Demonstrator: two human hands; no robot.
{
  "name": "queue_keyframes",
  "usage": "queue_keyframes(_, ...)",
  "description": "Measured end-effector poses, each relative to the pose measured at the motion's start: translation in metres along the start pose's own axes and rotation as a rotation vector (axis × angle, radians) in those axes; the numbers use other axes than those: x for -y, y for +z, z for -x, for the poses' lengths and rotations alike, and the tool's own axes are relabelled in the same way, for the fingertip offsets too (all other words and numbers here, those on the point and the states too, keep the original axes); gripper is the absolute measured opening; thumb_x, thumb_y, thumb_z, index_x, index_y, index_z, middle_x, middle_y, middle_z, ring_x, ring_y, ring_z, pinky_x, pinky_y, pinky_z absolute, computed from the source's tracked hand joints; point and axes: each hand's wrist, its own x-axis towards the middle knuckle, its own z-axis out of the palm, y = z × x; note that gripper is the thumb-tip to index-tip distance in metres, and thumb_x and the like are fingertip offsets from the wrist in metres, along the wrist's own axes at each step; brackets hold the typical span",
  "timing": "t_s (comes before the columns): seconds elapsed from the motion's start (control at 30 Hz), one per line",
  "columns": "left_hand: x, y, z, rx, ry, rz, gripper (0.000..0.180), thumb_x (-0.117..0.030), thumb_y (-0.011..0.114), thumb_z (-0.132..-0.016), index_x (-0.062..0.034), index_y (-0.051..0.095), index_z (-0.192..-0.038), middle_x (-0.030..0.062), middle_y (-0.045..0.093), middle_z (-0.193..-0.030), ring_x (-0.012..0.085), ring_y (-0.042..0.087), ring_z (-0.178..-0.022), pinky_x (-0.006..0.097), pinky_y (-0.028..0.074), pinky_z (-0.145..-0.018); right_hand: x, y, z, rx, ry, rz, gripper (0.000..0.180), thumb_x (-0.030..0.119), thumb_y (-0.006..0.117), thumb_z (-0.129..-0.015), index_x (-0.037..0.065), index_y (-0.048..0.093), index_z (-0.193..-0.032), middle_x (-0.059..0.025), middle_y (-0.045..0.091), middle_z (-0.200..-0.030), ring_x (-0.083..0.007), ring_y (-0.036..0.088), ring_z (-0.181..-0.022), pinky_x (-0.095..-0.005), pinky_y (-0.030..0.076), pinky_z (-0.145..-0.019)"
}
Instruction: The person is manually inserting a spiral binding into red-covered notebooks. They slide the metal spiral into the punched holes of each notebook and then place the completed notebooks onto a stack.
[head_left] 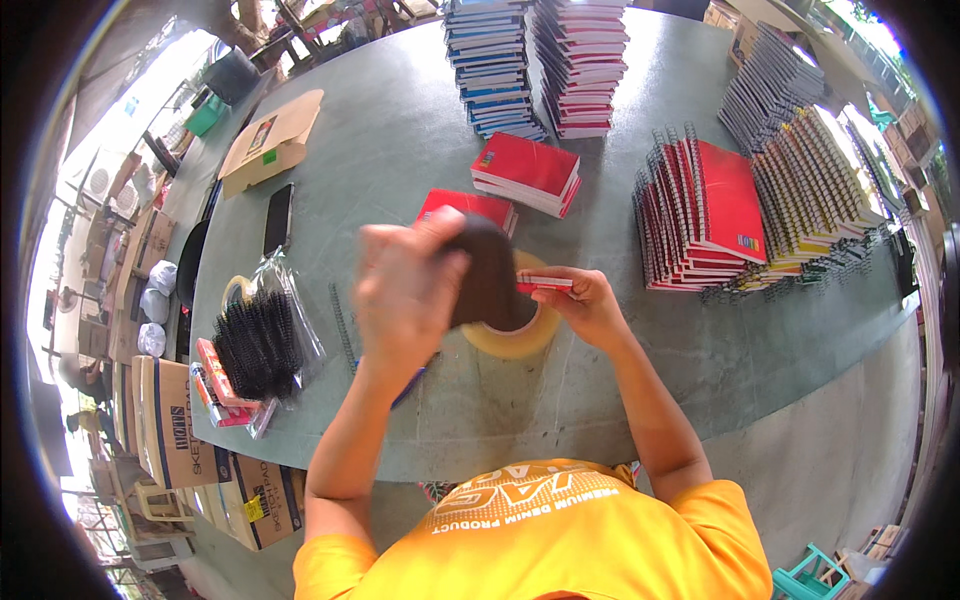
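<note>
Blurred by motion, my left hand (410, 285) is closed at the edge of a dark brown, stiff-looking panel (488, 275), perhaps a notebook's back cover. My right hand (585, 305) pinches a thin red-and-white piece (546, 283) close to the panel's right edge; whether the two are joined I cannot tell. Beneath them, a wide roll of yellowish clear tape (510, 345) lies on the table. Just beyond my hands is a red notebook stack (465, 205), partly hidden, and another red notebook stack (527, 170) sits farther off.
Tall notebook stacks (580, 70) stand at the far side. Spiral-bound red notebooks (725, 200) and yellow-edged ones (810, 190) fill the right. Leftward lie black binding coils (258, 345), a phone (279, 218) and an open cardboard box (270, 145). Cartons (170, 420) stand beside the table.
</note>
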Motion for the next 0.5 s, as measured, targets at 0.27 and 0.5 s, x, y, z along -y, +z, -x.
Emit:
queue_keyframes(0.27,-0.003,0.012,-0.008,-0.124,-0.191,0.142,0.033,-0.002,0.072,-0.072,-0.0067,0.067,-0.105,0.0064,0.055,-0.082,0.0202,0.056,-0.076,0.031,0.048,-0.069,-0.01,-0.001,0.004,0.031,0.053,0.082,0.026,-0.004,0.055,-0.089,-0.003,0.061,-0.114,-0.0037,0.068,-0.098,-0.0079,0.06,-0.089,-0.0227,0.049,-0.081)
queue_keyframes(0.5,-0.012,0.033,0.098,0.581,-0.229,0.17,0.029,-0.012,0.071,-0.077,-0.0085,0.066,-0.106,0.0149,0.062,-0.098,0.0311,0.06,-0.09,0.035,0.05,-0.076,0.007,0.001,0.0,0.051,0.032,0.196,0.028,-0.002,0.059,-0.087,-0.002,0.062,-0.114,-0.0071,0.068,-0.104,-0.0095,0.06,-0.096,-0.0249,0.048,-0.087)
